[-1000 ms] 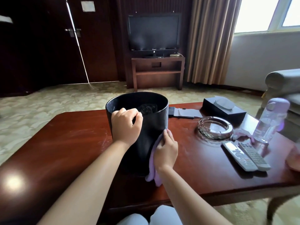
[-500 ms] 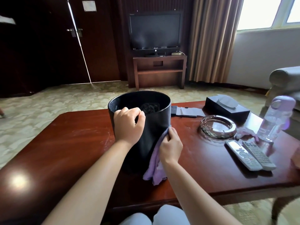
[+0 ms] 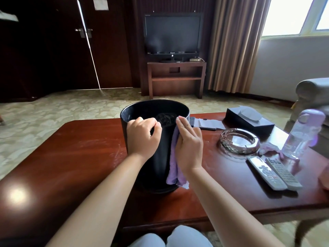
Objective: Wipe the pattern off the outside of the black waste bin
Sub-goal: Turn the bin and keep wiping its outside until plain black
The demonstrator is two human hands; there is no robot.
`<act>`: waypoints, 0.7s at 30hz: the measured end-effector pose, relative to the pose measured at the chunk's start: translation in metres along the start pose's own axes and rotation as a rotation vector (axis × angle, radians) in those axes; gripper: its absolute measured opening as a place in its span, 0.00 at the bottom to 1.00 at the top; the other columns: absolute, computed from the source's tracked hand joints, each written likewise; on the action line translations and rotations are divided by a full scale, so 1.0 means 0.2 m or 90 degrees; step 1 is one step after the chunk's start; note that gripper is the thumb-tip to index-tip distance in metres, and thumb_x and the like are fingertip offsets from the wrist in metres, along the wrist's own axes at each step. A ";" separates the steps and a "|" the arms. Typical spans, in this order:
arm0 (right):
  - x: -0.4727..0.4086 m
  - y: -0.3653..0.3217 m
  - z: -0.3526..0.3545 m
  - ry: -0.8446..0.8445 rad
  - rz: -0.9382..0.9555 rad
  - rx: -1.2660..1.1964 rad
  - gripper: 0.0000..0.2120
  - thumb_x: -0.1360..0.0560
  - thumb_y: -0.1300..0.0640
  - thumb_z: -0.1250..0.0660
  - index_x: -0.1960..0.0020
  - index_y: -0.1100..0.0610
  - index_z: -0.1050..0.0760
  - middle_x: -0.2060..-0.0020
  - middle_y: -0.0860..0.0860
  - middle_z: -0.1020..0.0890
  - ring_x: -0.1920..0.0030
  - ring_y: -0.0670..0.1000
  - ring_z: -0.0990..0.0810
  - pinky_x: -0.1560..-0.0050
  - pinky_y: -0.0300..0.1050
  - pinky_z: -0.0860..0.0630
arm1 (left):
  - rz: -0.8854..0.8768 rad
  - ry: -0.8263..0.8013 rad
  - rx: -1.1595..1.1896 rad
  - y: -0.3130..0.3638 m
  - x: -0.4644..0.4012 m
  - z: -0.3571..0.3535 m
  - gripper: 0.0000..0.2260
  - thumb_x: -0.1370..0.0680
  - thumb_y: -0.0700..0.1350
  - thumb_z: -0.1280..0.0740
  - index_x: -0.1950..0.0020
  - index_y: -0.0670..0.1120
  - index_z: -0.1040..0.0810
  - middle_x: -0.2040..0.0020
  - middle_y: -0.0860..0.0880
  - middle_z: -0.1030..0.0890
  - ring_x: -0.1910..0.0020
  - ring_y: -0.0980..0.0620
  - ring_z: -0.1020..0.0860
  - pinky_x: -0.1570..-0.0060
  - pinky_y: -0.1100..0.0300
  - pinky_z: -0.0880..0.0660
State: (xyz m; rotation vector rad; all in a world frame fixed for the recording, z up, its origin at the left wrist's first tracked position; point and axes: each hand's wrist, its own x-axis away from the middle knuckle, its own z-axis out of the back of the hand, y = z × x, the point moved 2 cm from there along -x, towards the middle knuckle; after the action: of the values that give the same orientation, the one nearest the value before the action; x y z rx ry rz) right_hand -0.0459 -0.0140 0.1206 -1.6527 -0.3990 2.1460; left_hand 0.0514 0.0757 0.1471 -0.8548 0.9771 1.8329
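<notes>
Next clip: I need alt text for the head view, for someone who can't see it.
A person's left hand grips the near rim of a black waste bin standing on a reddish wooden table, while the right hand presses a purple cloth against the bin's outer wall. A glass ashtray, two remotes and a bottle sit to the right.

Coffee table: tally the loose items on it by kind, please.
Black waste bin: 1
Purple cloth: 1
Remote controls: 2
Glass ashtray: 1
Black tissue box: 1
Purple-capped water bottle: 1
Total: 7, not counting the papers behind the bin or the crumpled scrap beside the bottle.
</notes>
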 end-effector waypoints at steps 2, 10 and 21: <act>-0.01 0.00 0.01 -0.001 -0.015 -0.006 0.16 0.28 0.68 0.37 0.43 0.62 0.20 0.44 0.52 0.18 0.59 0.56 0.24 0.50 0.37 0.28 | 0.003 -0.005 -0.002 0.00 0.00 0.00 0.14 0.25 0.49 0.45 0.71 0.50 0.39 0.76 0.57 0.40 0.70 0.52 0.35 0.62 0.58 0.45; 0.00 0.01 -0.01 -0.027 -0.025 -0.018 0.18 0.27 0.70 0.37 0.39 0.62 0.23 0.40 0.51 0.20 0.56 0.54 0.26 0.46 0.30 0.37 | 0.002 -0.004 -0.001 0.00 0.00 0.00 0.14 0.25 0.49 0.45 0.71 0.49 0.39 0.76 0.57 0.41 0.70 0.51 0.35 0.63 0.57 0.46; 0.12 0.07 -0.08 -0.050 -0.318 -0.163 0.21 0.23 0.69 0.44 0.30 0.61 0.32 0.32 0.51 0.29 0.37 0.44 0.32 0.41 0.18 0.47 | -0.012 0.012 0.006 0.00 0.00 -0.01 0.14 0.25 0.48 0.44 0.71 0.51 0.41 0.77 0.58 0.42 0.70 0.52 0.36 0.62 0.58 0.44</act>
State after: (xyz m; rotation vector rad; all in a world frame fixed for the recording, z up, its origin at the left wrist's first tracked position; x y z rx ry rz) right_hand -0.0373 -0.0153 0.0888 -1.4020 -1.0278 1.8371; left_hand 0.0519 0.0751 0.1462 -0.8737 0.9858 1.8060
